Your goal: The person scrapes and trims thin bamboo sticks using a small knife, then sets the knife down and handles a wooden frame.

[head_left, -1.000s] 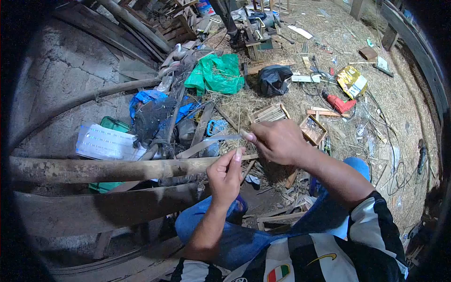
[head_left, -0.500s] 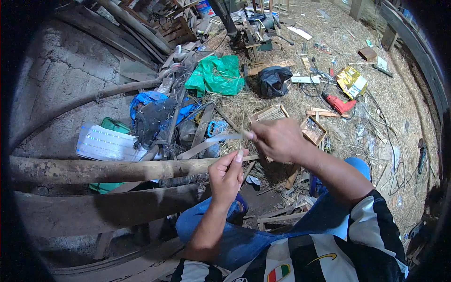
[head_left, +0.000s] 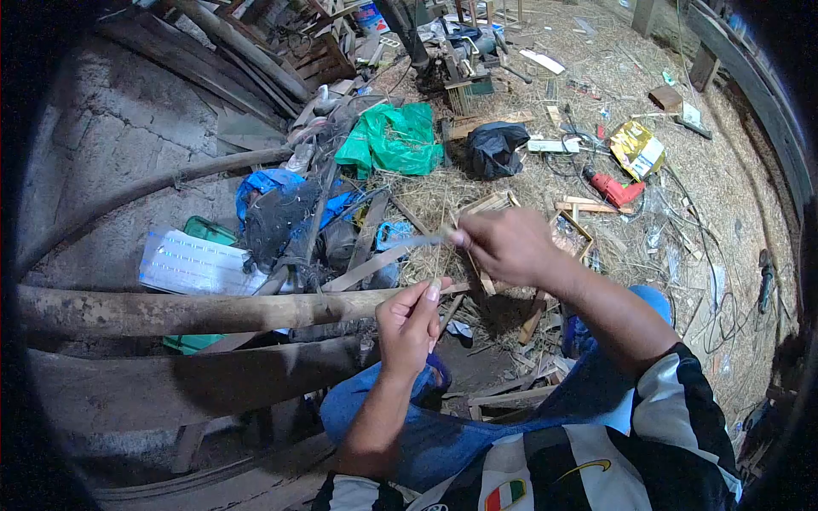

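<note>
The left hand point(head_left: 407, 328) has its thumb and forefinger pinched on a thin, pale, straw-coloured sliver point(head_left: 440, 264), the other fingers curled in. The sliver runs from those fingertips away from the body, up to the thumb of the right hand point(head_left: 507, 247) and a little past it. The right hand's fingers are clenched on a flat, narrow, grey blade point(head_left: 422, 241), which juts out to the left of the right thumb and crosses the sliver; whatever part lies inside the fist is hidden. The two sets of fingertips are near each other but apart. Just left of the left fingers, a thick, brown, round pole point(head_left: 213, 312) stretches across. Beyond both hands lie a crumpled green plastic bag point(head_left: 392, 140) and, to its right, a bunched black plastic bag point(head_left: 496, 149). Further right of the right fingers, a red power drill point(head_left: 615, 189) rests near a shiny gold-and-white packet point(head_left: 637, 149). Close past the right knuckles sits a small, shallow wooden box point(head_left: 584, 232), partly covered by the hand.
</note>
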Motion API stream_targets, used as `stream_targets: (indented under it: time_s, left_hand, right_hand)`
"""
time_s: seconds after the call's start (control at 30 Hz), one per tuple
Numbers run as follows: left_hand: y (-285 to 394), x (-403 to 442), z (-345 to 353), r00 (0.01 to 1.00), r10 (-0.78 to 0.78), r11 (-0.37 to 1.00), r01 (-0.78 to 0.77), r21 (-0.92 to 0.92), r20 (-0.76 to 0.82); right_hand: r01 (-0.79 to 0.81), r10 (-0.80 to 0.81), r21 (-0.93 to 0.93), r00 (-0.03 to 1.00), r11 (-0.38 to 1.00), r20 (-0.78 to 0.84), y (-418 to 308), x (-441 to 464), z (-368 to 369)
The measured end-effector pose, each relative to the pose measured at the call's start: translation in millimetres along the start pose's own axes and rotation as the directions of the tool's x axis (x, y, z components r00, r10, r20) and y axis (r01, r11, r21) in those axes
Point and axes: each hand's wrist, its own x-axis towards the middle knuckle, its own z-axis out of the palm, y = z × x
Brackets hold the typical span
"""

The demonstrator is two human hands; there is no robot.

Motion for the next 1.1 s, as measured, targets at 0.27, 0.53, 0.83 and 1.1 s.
stream_targets:
  time_s: [0.27, 0.53, 0.83, 1.1]
  left_hand:
    - [5, 2, 2, 0.995, -0.088, 0.983, 0.095, -0.154, 0.056]
    - [0, 1, 0, 0.987, -0.08, 0.962, 0.113, -0.247, 0.142]
    - [1, 5, -5, 0.976, -0.113, 0.914, 0.175, -0.366, 0.185]
    - [0, 1, -7, 0.971, -0.117, 0.904, 0.191, -0.383, 0.207]
  right_hand:
    - [0.022, -0.017, 0.081, 0.998, 0.997, -0.064, -2, -5, 8]
    - [-0.054, 0.056, 0.029, 0.995, 0.998, -0.086, 10, 0, 6]
    - [-0.02, 0.021, 0.066, 1.0, 0.998, -0.016, -1, -4, 7]
    - [-0.085, 0.085, 0.018, 0.996, 0.996, -0.027, 12, 4, 10]
